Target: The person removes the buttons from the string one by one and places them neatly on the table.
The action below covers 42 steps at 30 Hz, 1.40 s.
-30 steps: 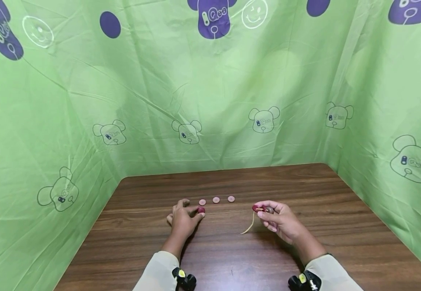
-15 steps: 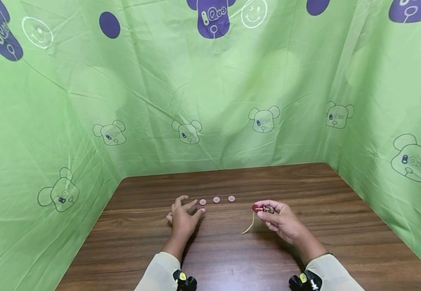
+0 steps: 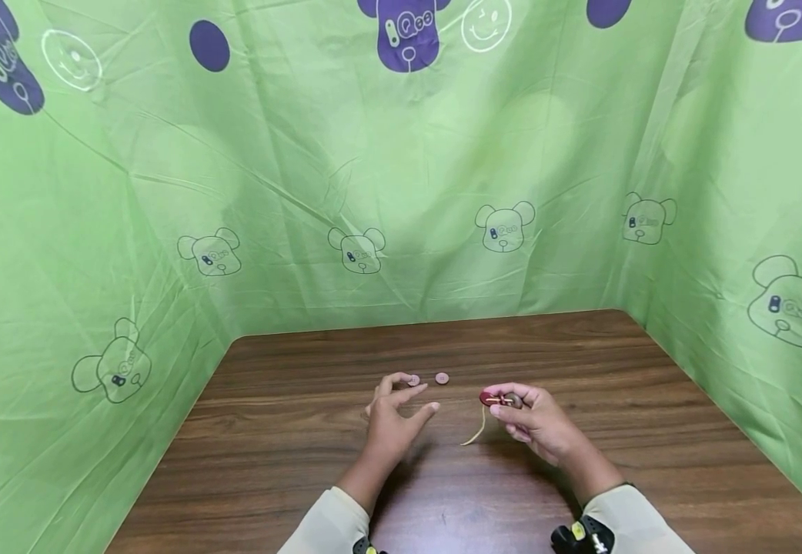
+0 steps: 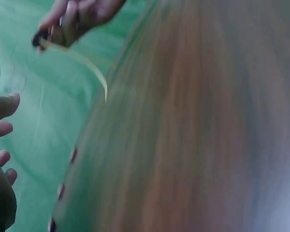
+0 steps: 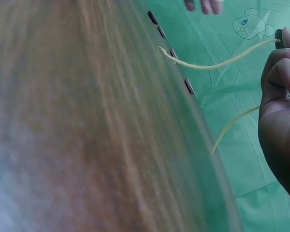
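My right hand (image 3: 538,422) pinches a dark red button (image 3: 487,398) threaded on a yellowish cord (image 3: 482,428). A brownish round piece (image 3: 514,399) sits beside that button at the fingers. In the right wrist view, two lengths of the cord (image 5: 217,66) hang from the hand. My left hand (image 3: 392,415) hovers over the table to the left, thumb and forefinger apart, with nothing seen between them. Behind it lie two pink buttons (image 3: 442,378), one partly covered by its fingers. Several buttons (image 5: 188,86) stand in a row in the right wrist view.
The brown wooden table (image 3: 290,462) has its far edge against a green printed curtain (image 3: 415,292). More curtain closes in both sides. Each sleeve carries a black wrist device; the right one (image 3: 583,534) shows more fully.
My left hand has let go of a red button, moved right toward the other hand and now hides the left end of the button row. My right hand stays nearly still.
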Each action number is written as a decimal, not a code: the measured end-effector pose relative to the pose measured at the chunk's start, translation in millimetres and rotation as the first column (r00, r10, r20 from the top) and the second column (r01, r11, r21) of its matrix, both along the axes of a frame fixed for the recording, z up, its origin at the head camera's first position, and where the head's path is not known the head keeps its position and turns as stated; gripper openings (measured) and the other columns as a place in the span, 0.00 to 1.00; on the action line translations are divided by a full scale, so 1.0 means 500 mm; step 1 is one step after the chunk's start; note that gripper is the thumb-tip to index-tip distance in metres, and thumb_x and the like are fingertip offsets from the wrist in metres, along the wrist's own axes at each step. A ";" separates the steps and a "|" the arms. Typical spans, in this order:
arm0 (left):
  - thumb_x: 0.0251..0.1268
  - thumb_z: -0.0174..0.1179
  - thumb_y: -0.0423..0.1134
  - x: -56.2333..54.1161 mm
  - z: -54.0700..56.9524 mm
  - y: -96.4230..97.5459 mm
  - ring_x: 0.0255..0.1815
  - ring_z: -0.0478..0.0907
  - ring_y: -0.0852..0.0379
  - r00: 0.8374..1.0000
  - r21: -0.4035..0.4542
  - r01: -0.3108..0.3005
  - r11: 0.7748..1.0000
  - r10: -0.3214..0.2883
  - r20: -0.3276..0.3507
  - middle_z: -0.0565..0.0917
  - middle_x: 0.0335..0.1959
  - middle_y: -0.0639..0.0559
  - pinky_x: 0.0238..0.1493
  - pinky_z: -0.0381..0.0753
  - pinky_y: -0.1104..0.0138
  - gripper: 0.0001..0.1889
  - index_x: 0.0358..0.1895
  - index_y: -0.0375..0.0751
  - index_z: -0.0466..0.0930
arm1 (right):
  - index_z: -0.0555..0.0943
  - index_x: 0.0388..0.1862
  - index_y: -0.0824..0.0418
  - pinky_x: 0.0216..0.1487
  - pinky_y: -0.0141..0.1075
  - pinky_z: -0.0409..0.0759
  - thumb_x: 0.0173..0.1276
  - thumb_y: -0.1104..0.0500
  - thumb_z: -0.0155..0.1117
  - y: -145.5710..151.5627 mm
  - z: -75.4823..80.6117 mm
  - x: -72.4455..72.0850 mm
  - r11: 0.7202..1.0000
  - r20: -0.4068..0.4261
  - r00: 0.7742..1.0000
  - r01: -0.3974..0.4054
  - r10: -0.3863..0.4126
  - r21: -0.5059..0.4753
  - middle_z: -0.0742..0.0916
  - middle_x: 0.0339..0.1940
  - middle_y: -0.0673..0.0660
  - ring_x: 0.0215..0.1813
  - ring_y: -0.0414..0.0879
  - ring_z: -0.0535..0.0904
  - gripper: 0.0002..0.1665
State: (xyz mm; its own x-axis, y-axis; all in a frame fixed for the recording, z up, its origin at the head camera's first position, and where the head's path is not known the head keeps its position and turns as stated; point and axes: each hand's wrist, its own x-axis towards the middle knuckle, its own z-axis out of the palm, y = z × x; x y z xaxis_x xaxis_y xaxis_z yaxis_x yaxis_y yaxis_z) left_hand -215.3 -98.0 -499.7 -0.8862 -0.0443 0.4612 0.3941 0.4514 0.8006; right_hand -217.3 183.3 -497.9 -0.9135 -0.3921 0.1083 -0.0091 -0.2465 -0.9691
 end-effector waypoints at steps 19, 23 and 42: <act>0.59 0.83 0.39 0.028 0.049 0.059 0.75 0.73 0.38 0.953 0.142 0.273 0.952 -0.288 0.097 0.83 0.66 0.46 0.80 0.70 0.50 0.20 0.55 0.43 0.94 | 0.90 0.54 0.52 0.24 0.21 0.70 0.77 0.72 0.65 0.001 0.000 -0.001 0.999 -0.049 0.998 -0.046 0.046 0.006 0.91 0.43 0.43 0.29 0.29 0.76 0.18; 0.61 0.82 0.40 0.029 0.050 0.066 0.74 0.75 0.39 0.950 0.126 0.275 0.953 -0.290 0.118 0.83 0.67 0.43 0.77 0.74 0.53 0.22 0.59 0.44 0.92 | 0.90 0.54 0.52 0.24 0.21 0.71 0.77 0.72 0.65 0.001 0.000 -0.001 0.999 -0.049 0.997 -0.052 0.052 0.005 0.91 0.43 0.42 0.29 0.29 0.77 0.18; 0.64 0.80 0.36 0.029 0.049 0.081 0.33 0.79 0.71 0.917 0.065 0.375 0.925 -0.380 0.117 0.92 0.40 0.36 0.40 0.84 0.72 0.16 0.52 0.32 0.93 | 0.89 0.51 0.55 0.23 0.21 0.73 0.73 0.72 0.70 -0.002 0.005 0.004 0.996 -0.042 0.996 -0.078 0.080 0.047 0.91 0.37 0.45 0.26 0.30 0.78 0.15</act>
State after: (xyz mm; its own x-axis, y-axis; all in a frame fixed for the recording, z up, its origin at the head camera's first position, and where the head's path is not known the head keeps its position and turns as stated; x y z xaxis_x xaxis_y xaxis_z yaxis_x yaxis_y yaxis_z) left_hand -200.8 -57.7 -475.3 -0.8910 0.2889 0.3502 0.4241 0.2547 0.8690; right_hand -215.4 182.2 -495.3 -0.8741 -0.4686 0.1283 -0.0343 -0.2040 -0.9784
